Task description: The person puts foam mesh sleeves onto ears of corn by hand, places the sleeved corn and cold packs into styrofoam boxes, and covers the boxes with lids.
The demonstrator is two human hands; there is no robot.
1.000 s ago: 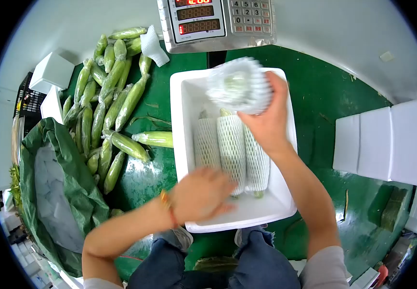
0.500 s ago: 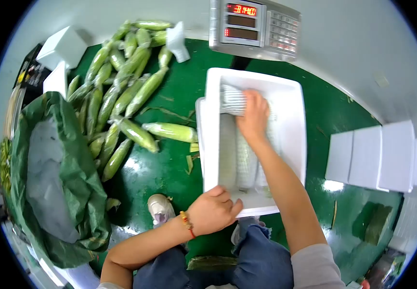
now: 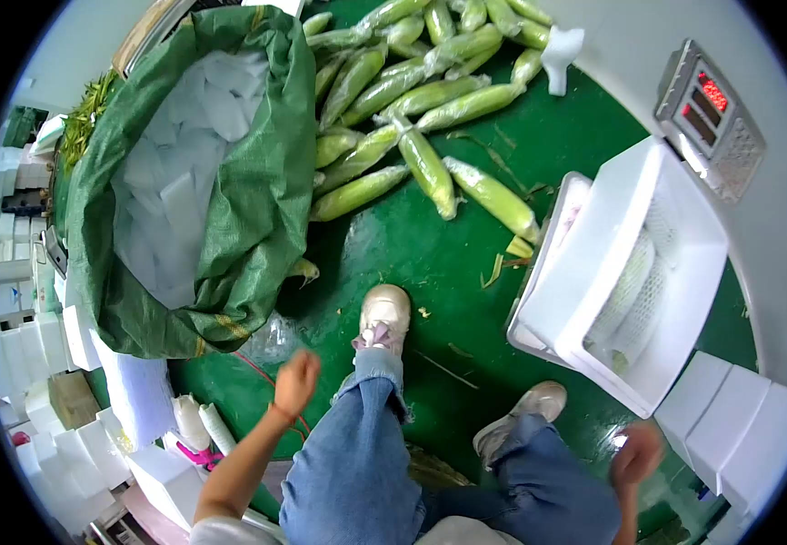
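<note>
A glossy green floor (image 3: 412, 263) filled the view, with white wall at the upper right. The largest thing on it was one green woven sack (image 3: 257, 191), its mouth rolled open and full of white foam sheets (image 3: 175, 182). Next in size came one white foam box (image 3: 630, 272), seen tilted, sitting on a scale whose display panel (image 3: 710, 118) showed red digits. Inside the box lay at least two corn cobs (image 3: 625, 291) sleeved in white foam netting, side by side; further ones could not be counted. More white foam boxes (image 3: 739, 436) stood in a row at the lower right, about three of them, and many more were stacked along the left edge. A loose pile of corn (image 3: 412, 100) in clear wrap, pale green, lay on the floor above the box, well over a dozen ears. Two legs in blue jeans and two pale shoes (image 3: 383, 313) stood between sack and box.

The left hand (image 3: 295, 381) hung loosely curled, empty, near the left shoe and well apart from the box. The right hand (image 3: 637, 452) was blurred, so I could not tell how its fingers stood; it held nothing visible and hovered just below the box's near corner, not touching it.
</note>
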